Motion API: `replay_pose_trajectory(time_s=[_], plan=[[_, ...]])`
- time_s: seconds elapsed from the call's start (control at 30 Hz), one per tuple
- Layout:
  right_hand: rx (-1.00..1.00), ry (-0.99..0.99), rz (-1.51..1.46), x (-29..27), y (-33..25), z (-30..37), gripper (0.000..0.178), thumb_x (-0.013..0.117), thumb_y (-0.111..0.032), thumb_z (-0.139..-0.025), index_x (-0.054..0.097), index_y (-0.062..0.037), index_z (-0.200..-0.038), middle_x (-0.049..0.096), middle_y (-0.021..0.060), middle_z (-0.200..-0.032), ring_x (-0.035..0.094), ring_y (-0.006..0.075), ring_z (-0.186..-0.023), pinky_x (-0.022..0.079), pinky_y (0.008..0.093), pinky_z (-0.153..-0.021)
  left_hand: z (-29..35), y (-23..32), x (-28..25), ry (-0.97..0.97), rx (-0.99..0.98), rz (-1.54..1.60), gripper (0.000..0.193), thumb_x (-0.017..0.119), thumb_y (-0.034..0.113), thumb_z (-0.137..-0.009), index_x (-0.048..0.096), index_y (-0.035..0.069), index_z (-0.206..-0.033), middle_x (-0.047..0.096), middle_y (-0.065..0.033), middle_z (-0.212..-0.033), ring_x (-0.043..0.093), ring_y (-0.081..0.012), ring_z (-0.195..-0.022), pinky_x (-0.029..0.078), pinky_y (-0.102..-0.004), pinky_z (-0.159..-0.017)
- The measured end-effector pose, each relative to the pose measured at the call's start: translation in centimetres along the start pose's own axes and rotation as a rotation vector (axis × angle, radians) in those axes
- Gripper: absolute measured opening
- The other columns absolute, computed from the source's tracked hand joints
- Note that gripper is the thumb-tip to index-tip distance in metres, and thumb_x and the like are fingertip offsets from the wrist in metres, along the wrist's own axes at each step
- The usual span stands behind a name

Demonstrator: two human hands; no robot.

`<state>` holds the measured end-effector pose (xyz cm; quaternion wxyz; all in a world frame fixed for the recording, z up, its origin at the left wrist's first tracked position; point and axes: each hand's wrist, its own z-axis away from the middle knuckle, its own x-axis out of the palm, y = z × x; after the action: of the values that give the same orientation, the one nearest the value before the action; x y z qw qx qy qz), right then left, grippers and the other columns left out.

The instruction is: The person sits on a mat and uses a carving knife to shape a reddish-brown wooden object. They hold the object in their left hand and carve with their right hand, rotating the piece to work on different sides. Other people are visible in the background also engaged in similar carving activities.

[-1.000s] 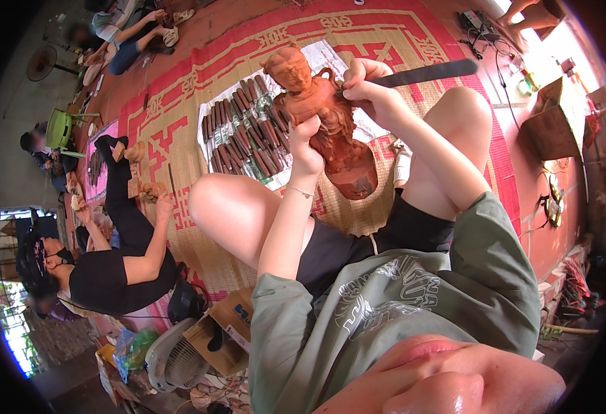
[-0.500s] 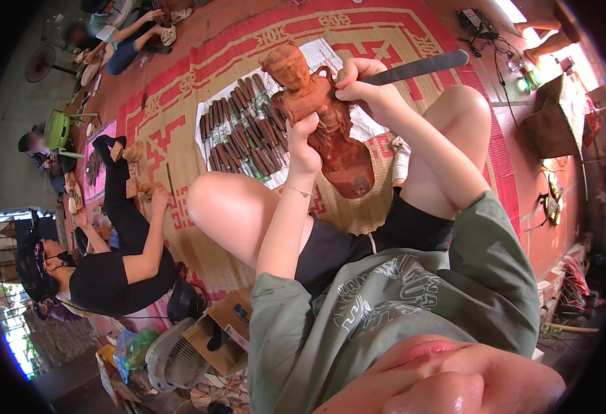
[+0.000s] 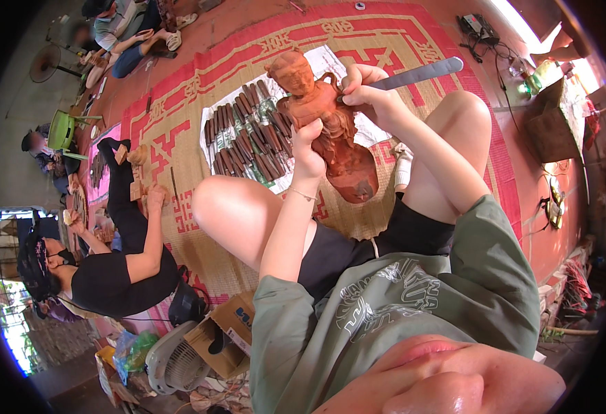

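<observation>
A reddish-brown carved wooden figurine (image 3: 350,172) is held tilted above my crossed legs, its head pointing away and its broad base toward me. My left hand (image 3: 310,153) is closed round its left side, the thumb lying across the chest. My right hand (image 3: 373,93) pinches a flat grey carving knife (image 3: 420,72) like a pen. The knife's rounded end sticks out to the right, while its working tip meets the figurine's right shoulder, mostly hidden by my fingers.
Several dark-handled carving tools (image 3: 251,134) lie in rows on a white sheet (image 3: 324,58) over the patterned mat (image 3: 179,131). A person in black (image 3: 120,279) handles carved wood at the left. A fan (image 3: 179,362) and cardboard box (image 3: 230,334) stand lower left; a wooden box (image 3: 555,124) stands right.
The whole view has shifted slightly. The knife's outer end has come a little lower and closer in. Both hands keep their holds on the figurine and the knife.
</observation>
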<state>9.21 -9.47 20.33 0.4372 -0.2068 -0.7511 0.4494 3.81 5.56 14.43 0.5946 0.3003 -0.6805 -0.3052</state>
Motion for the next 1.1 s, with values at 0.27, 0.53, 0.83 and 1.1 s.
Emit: replay_pose_trajectory(time_s=[0.27, 0.53, 0.83, 1.1], plan=[[0.002, -0.013, 0.073, -0.9, 0.7, -0.2, 0.014, 0.06, 0.001, -0.071, 0.05, -0.0068, -0.064, 0.054, -0.0013, -0.068, 0.049, 0.0033, -0.061, 0.038, 0.0183, -0.053, 0.2, 0.0, 0.0, 0.001, -0.009, -0.009, 0.062, 0.046, 0.035, -0.076, 0.039, -0.004, -0.124, 0.058, -0.0199, -0.105, 0.061, -0.0304, -0.087, 0.052, -0.0418, -0.078], [0.003, 0.046, -0.014, 0.5, 0.2, 0.0, 0.015, 0.058, 0.002, -0.07, 0.048, -0.0076, -0.065, 0.054, -0.0021, -0.069, 0.047, 0.0038, -0.058, 0.037, 0.0181, -0.052, 0.2, 0.3, 0.6, 0.027, 0.011, 0.013, 0.062, 0.045, 0.036, -0.076, 0.04, -0.004, -0.123, 0.058, -0.0194, -0.104, 0.061, -0.0305, -0.086, 0.052, -0.0417, -0.077], [-0.011, 0.035, 0.012, -1.2, 1.1, -0.4, 0.014, 0.06, 0.002, -0.072, 0.05, -0.0077, -0.067, 0.055, -0.0014, -0.073, 0.052, 0.0046, -0.064, 0.042, 0.0188, -0.056, 0.3, 0.5, 1.8, 0.078, -0.026, 0.061, 0.062, 0.045, 0.036, -0.076, 0.04, -0.003, -0.123, 0.058, -0.0191, -0.105, 0.061, -0.0305, -0.088, 0.052, -0.042, -0.077], [-0.007, 0.051, 0.035, -0.3, 0.6, -0.2, 0.015, 0.059, 0.001, -0.072, 0.049, -0.0082, -0.066, 0.055, -0.0016, -0.073, 0.051, 0.0045, -0.063, 0.041, 0.0197, -0.056, -0.1, 0.0, 0.3, -0.005, -0.014, -0.001, 0.063, 0.045, 0.037, -0.076, 0.04, -0.003, -0.124, 0.057, -0.0195, -0.107, 0.061, -0.0303, -0.089, 0.051, -0.0417, -0.078]])
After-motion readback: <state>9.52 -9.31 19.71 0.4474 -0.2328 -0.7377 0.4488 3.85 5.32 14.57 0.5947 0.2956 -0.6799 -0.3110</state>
